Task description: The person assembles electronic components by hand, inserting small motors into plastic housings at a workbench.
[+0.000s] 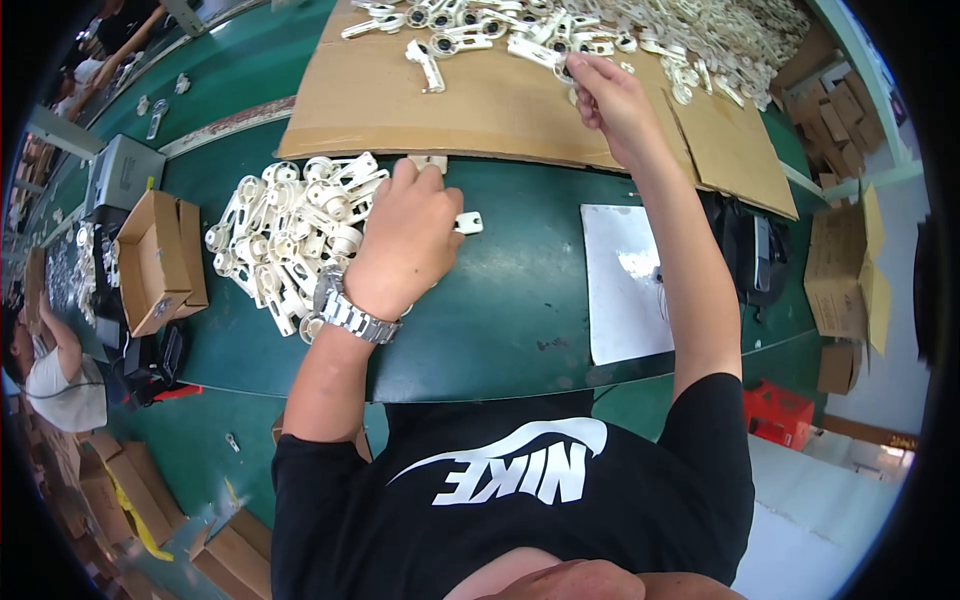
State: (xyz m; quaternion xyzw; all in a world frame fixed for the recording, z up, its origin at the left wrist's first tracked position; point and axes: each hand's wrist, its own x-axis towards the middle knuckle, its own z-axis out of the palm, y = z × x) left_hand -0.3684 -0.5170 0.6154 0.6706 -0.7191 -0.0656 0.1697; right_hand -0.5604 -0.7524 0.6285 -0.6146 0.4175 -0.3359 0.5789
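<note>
Cardboard sheet (500, 110): lies on the green table (520, 300), strewn with white plastic parts (640, 35).
Near pile (290, 235): white parts, just beside the left hand.
Left hand (405, 240): fingers curled, pressing one white piece (468, 222) down.
Right hand (610, 95): fingertips pinch a part at the far heap's edge.

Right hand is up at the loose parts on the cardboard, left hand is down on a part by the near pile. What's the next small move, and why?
Probably close the right hand fingers on one white plastic part and lift it off the cardboard sheet, since its fingertips already touch the heap's edge.

Cream parts on green and brown

Cream-white plastic parts (290, 225) lie on a dark green table (520, 300); the cardboard sheet (480, 110) is plain tan, the paper sheet (625, 285) white.
</note>
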